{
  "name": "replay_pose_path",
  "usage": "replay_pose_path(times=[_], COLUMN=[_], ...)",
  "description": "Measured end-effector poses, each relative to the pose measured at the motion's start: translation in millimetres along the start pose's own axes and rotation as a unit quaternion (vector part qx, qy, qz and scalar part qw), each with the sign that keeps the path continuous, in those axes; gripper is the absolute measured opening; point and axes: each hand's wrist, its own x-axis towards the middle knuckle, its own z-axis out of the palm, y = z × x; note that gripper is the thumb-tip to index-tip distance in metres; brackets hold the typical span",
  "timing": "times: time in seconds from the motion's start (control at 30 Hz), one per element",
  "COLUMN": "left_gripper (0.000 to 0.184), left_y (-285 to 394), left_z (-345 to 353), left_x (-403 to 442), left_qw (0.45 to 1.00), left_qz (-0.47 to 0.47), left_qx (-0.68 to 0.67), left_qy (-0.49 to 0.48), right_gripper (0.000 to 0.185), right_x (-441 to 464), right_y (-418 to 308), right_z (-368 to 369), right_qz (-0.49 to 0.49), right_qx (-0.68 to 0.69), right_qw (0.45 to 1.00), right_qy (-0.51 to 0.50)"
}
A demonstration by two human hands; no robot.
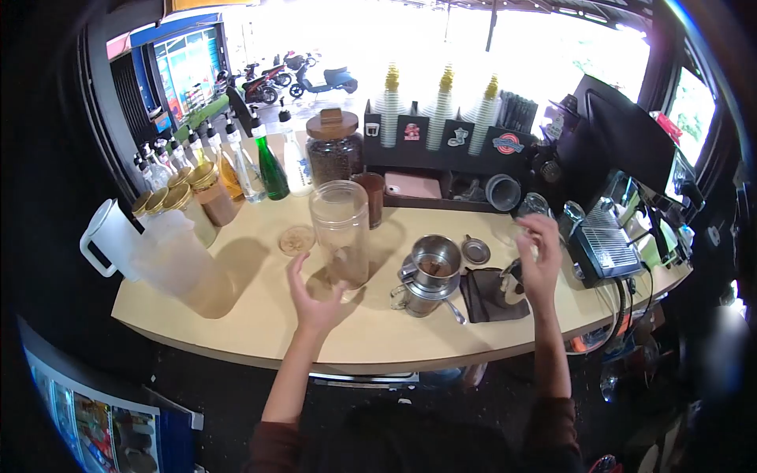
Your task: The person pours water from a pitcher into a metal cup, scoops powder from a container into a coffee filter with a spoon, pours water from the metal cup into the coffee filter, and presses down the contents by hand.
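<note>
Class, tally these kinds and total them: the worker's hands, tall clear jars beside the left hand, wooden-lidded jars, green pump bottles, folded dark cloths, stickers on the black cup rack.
Hands: 2 (left hand, right hand)
Tall clear jar: 1
Wooden-lidded jar: 1
Green pump bottle: 1
Folded dark cloth: 1
Stickers: 4
Total: 10

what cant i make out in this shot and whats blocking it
All in the head view:
- Whether the left hand touches the clear jar: it overlaps the jar's base.
- What, if anything, the right hand holds: pale blur there.
- Contents of the cup: hidden by the metal filter above.
- Glass-fronted cabinet: cut off by the bottom edge.
</note>
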Motion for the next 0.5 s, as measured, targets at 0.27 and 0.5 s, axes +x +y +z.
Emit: replay_pose_path(times=[0.27,0.5], left_gripper=[0.053,0.090], left_y=[53,78], left_z=[34,79], left_x=[-13,-17], left_qw=[0.983,0.961], left_qz=[0.136,0.028], left_qx=[-0.122,-0.248], left_qy=[-0.026,-0.116], right_gripper=[0.020,0.021], right_x=[-102,-115], right_y=[112,136], right_z=[-38,-38], right_qz=[0.197,0.238], right_qx=[-0.027,0.090], right_qw=[0.971,0.954], right_qy=[0.133,0.160])
